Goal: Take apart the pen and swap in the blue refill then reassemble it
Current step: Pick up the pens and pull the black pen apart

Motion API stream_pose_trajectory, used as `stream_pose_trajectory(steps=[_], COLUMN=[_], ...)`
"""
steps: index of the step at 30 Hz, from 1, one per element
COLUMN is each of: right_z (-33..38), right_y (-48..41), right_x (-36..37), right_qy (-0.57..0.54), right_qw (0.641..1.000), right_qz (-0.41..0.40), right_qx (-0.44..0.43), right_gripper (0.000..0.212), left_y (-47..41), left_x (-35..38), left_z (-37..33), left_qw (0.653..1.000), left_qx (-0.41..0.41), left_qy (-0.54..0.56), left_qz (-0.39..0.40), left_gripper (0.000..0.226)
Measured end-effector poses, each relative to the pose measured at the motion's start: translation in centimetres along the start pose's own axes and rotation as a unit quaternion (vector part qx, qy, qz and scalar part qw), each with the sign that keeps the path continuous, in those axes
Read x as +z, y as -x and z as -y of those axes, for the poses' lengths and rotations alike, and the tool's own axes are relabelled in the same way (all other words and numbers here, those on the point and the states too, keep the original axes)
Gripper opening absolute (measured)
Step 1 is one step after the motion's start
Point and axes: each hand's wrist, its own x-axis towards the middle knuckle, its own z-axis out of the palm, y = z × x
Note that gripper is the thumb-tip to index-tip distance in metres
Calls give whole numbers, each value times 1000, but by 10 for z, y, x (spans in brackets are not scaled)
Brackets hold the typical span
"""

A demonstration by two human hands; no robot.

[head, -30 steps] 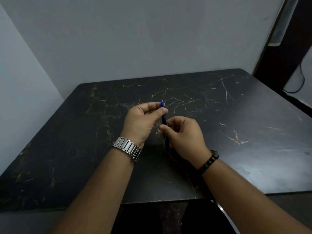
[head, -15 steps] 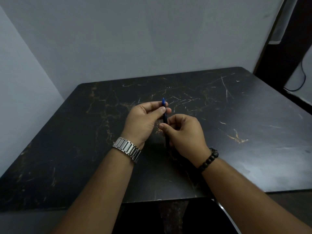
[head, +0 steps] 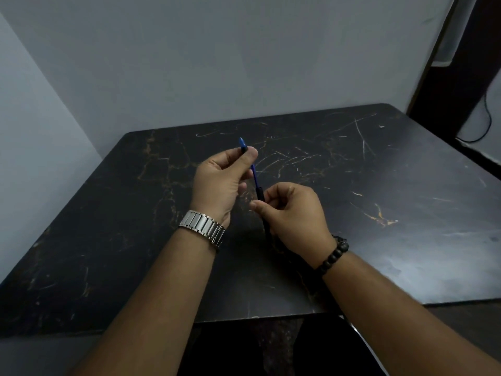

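Note:
My left hand (head: pixel 221 180) pinches the pen's blue cone-shaped tip piece (head: pixel 242 144) between thumb and forefinger, held above the table. A thin blue refill (head: pixel 254 176) shows below that pinch and runs down into the dark pen barrel (head: pixel 260 194). My right hand (head: pixel 294 213) grips the barrel, whose lower part passes behind the fingers and palm. The tip piece stands apart from the barrel's mouth, with the bare refill spanning the gap between them.
The black marble-patterned table (head: pixel 379 185) stands against a grey wall corner. A dark door frame (head: pixel 461 71) and a hanging cable (head: pixel 485 123) are at the far right. A metal watch is on my left wrist, a bead bracelet on my right.
The tip piece has come off the barrel: my left hand lifted it up and left, exposing the blue refill. My right hand stayed low with the barrel.

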Motion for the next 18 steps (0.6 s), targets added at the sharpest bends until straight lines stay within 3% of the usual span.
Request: stream_pose_trajectory(steps=[9,11,13,15,18], right_z=[-1,-2,-4,-5,-4], right_y=[2,1,-1,-2,-3], right_x=[1,1,1,2,2], right_qy=[-5,-4,-3,-8,-22], right_qw=[1000,1000,1000,999,999], right_qz=[-9,-14,-23,-30,-34], right_qx=[-9,-10,-12,-11,-7], right_gripper=[13,14,16,17,15], left_y=[-19,-23,-21,-13,-1], left_x=[-9,-18,-30,-40,-45], left_z=[-14,-10,-3,7,24], left_qw=[997,994,964,908,845], left_qx=[34,52,55,25,-12], left_qy=[49,-57,-255,-417,-535], left_qz=[-45,-72,-53,5,22], left_gripper=[12,26,45,36,15])
